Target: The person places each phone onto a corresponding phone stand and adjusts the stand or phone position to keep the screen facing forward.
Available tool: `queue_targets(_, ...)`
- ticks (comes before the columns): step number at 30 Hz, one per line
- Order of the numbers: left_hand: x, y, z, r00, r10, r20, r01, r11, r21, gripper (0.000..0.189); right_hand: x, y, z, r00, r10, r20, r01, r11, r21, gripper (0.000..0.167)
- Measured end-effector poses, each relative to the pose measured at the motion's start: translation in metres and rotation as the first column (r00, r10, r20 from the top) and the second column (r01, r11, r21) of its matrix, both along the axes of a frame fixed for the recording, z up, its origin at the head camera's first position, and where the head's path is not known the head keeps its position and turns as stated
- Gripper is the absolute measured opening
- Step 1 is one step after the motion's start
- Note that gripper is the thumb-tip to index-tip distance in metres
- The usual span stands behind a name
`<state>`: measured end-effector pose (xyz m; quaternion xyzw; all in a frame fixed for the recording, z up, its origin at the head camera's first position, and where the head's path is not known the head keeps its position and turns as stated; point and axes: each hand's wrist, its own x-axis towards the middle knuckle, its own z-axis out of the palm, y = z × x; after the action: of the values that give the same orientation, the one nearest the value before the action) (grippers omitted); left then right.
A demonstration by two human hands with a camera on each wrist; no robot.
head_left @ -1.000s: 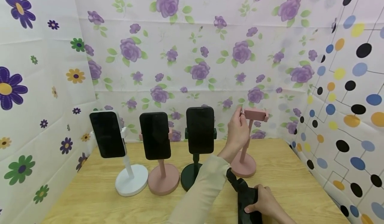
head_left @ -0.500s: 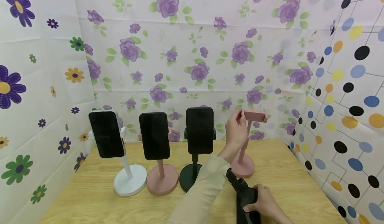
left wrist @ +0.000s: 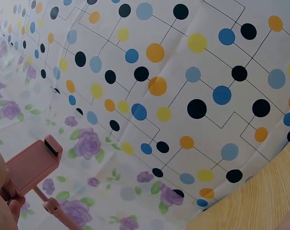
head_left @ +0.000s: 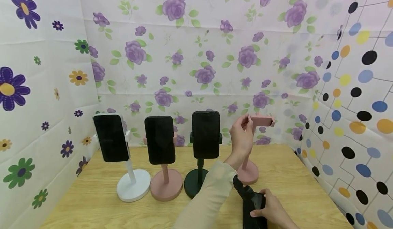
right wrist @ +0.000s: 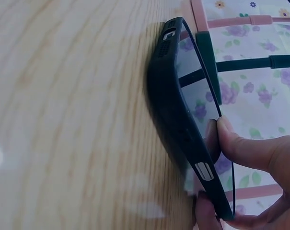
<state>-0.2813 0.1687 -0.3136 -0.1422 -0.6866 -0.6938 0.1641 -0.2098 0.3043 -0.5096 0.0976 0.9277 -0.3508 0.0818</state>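
Observation:
My left hand, on the arm in a cream sleeve, holds the left end of the pink clamp atop a pink phone stand. In the left wrist view my fingers grip one end of that clamp; its other end has an upturned lip. My right hand grips a black phone low by the table's near side. The thumb lies on its glossy screen and the other fingers are at its edge. Dark reflections of a stand show on the screen.
On the left stand a white stand, a pink stand and a dark green stand, each bearing a phone with a dark screen. They share the wooden table. Patterned cloth hangs behind and on both sides.
The view has shifted slightly. The pink clamp in my left hand has come down a little, and the hand now covers more of the pole. My right hand still holds the phone low.

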Motion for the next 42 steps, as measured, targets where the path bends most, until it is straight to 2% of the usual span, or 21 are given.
queue_targets(8, 0.0, 0.002, -0.008, 1.0, 0.007, -0.005, -0.007, 0.999, 0.036, 0.033, 0.006, 0.003, -0.001, 1.0, 0.01, -0.008, -0.01, 0.999, -0.031, 0.092)
queue_targets(18, -0.001, 0.001, -0.012, 0.997, -0.006, -0.081, 0.006, 1.0, 0.002, 0.033, 0.005, 0.01, -0.008, 1.0, 0.001, 0.005, -0.001, 0.999, -0.041, 0.095)
queue_targets(23, -0.001, 0.0, -0.012, 0.996, -0.01, -0.083, 0.011, 1.0, 0.011, 0.034, 0.002, 0.012, -0.012, 1.0, -0.001, -0.012, 0.0, 0.998, -0.059, 0.085)
queue_targets(26, -0.002, 0.001, -0.014, 0.997, -0.011, -0.082, 0.012, 1.0, 0.02, 0.034, 0.002, 0.013, -0.014, 1.0, -0.01, -0.016, 0.008, 0.994, -0.11, 0.07)
queue_targets(28, -0.002, 0.001, -0.015, 0.996, -0.011, -0.09, 0.013, 1.0, 0.019, 0.034, 0.005, 0.012, -0.015, 0.999, -0.035, -0.001, 0.034, 0.98, -0.194, 0.057)
queue_targets(30, -0.003, 0.001, -0.017, 0.995, -0.014, -0.1, 0.016, 1.0, 0.016, 0.033, 0.009, 0.01, -0.014, 0.999, -0.037, 0.017, 0.041, 0.95, -0.308, 0.05)
queue_targets(33, -0.004, 0.0, -0.018, 0.993, -0.015, -0.117, 0.016, 1.0, 0.008, 0.034, 0.013, 0.009, -0.013, 0.995, -0.055, 0.079, 0.085, 0.892, -0.445, 0.051)
queue_targets(36, -0.005, 0.001, -0.018, 0.992, -0.013, -0.125, 0.014, 1.0, 0.006, 0.034, 0.014, 0.01, -0.011, 0.989, -0.054, 0.137, 0.115, 0.86, -0.496, 0.051)
queue_targets(38, -0.005, 0.001, -0.018, 0.992, -0.013, -0.127, 0.013, 1.0, 0.005, 0.034, 0.014, 0.012, -0.01, 0.986, -0.033, 0.161, 0.113, 0.848, -0.517, 0.043)
queue_targets(40, -0.005, 0.001, -0.019, 0.991, -0.012, -0.13, 0.012, 1.0, 0.002, 0.035, 0.015, 0.015, -0.009, 0.986, 0.026, 0.165, 0.07, 0.833, -0.549, 0.035)
queue_targets(42, -0.006, 0.0, -0.019, 0.991, -0.011, -0.136, 0.01, 1.0, -0.004, 0.035, 0.016, 0.018, -0.008, 0.984, 0.084, 0.155, 0.024, 0.806, -0.592, 0.029)
